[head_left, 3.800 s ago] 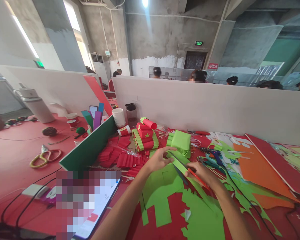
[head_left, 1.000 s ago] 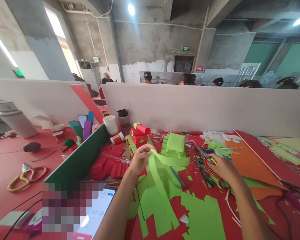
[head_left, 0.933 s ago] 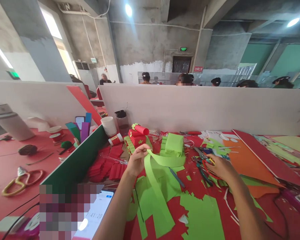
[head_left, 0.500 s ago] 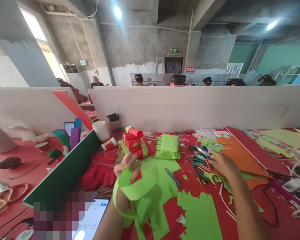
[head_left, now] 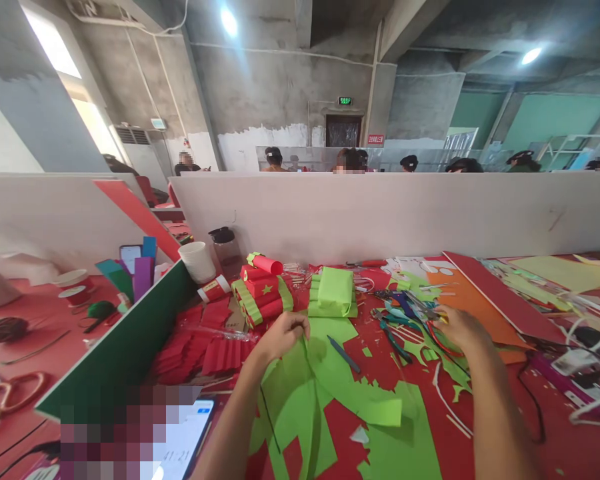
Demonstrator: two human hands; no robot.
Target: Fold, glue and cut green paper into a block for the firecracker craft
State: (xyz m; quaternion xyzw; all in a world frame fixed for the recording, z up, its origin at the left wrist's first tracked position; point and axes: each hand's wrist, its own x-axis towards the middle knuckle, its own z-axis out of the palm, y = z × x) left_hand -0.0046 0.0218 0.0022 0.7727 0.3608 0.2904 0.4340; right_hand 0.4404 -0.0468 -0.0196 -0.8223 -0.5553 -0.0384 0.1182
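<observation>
My left hand is closed, pinching one end of a long green paper strip that trails down and right across the table. My right hand rests among a pile of scissors, fingers curled at the red-handled pair; whether it grips them is unclear. Behind the hands stand a folded green paper model and a red and green paper tank. A blue pen lies between my hands.
Green paper offcuts cover the red table. Red folded paper pieces lie left, by a green board. A phone lies at the near edge. A white partition closes the back; orange and red sheets lie right.
My left hand lifted the green strip, looped it near my wrist, then lowered it so it now lies out across the table. My right hand stayed at the scissors pile.
</observation>
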